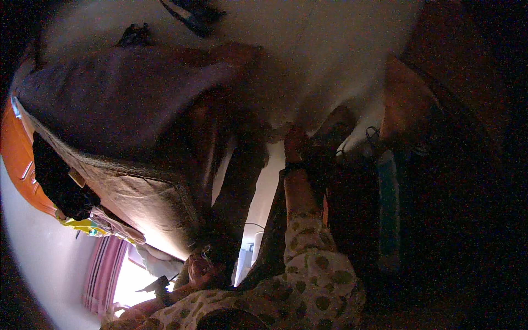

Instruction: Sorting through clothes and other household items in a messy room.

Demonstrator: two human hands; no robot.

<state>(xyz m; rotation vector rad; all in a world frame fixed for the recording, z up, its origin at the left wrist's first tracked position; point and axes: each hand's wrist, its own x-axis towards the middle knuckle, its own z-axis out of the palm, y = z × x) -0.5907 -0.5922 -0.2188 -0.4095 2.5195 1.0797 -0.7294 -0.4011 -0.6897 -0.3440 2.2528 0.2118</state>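
Note:
The scene is very dim. My right arm, in a spotted sleeve with a dark band at the wrist, stretches toward the upper middle. My right hand is among dark cloth; its fingers are lost in shadow, so a grip cannot be made out. My left hand is lower, with its fingers curled beside the bottom of a dark hanging cloth. Whether it holds the cloth is unclear. A dark device is at the left wrist. Above the left hand spreads a beige cloth.
A purplish-grey cloth drapes across the upper left. Behind it are an orange item and a pink striped curtain beside a bright window. A pale wall fills the top. A greenish strip stands at right.

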